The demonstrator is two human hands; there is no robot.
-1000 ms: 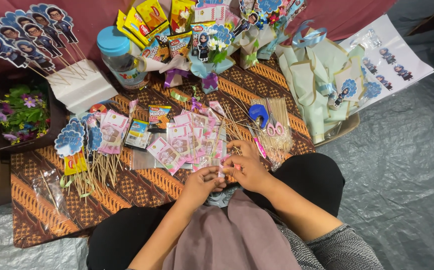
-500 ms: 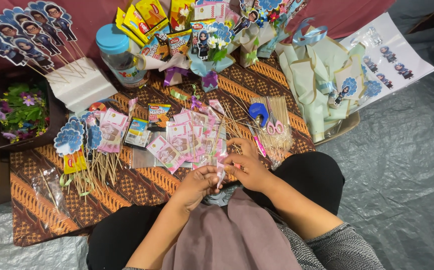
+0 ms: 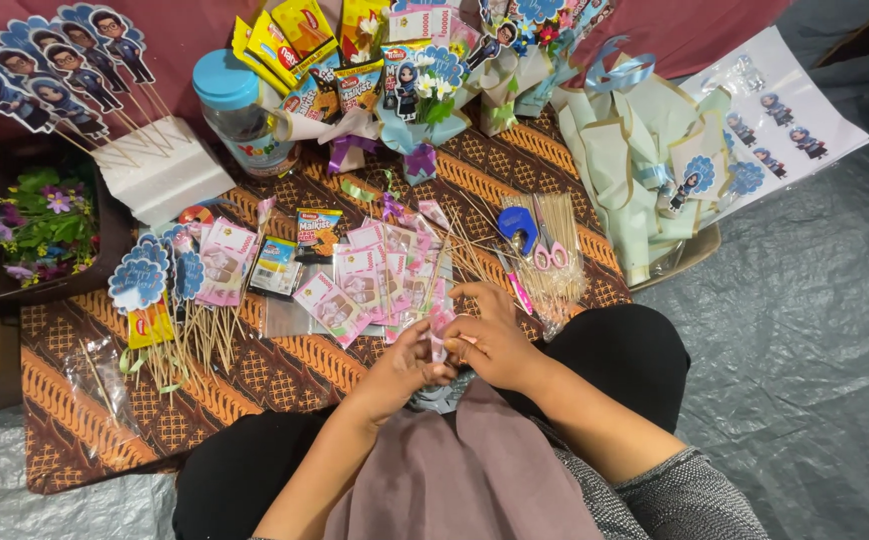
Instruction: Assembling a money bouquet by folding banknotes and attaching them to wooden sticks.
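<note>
Both hands meet over my lap at the near edge of a brown patterned cloth (image 3: 285, 375). My left hand (image 3: 407, 366) and my right hand (image 3: 488, 337) pinch the same small pink banknote (image 3: 439, 322), fingers closed on it. Just beyond the hands lies a spread of pink banknotes in clear sleeves (image 3: 365, 280), some fixed to thin wooden skewers (image 3: 455, 245).
Pink-handled scissors (image 3: 550, 250) and a blue tape dispenser (image 3: 517, 226) lie by a skewer bundle. Snack packets (image 3: 300, 40), a blue-lidded jar (image 3: 235, 110), cartoon figure toppers on sticks (image 3: 55, 70), pale green wrapped bouquets (image 3: 645, 170) and a box of flowers (image 3: 40, 225) ring the cloth.
The hands have shifted slightly while working the pink note between them; my left hand has closed in against the right. Everything on the cloth stays where it was.
</note>
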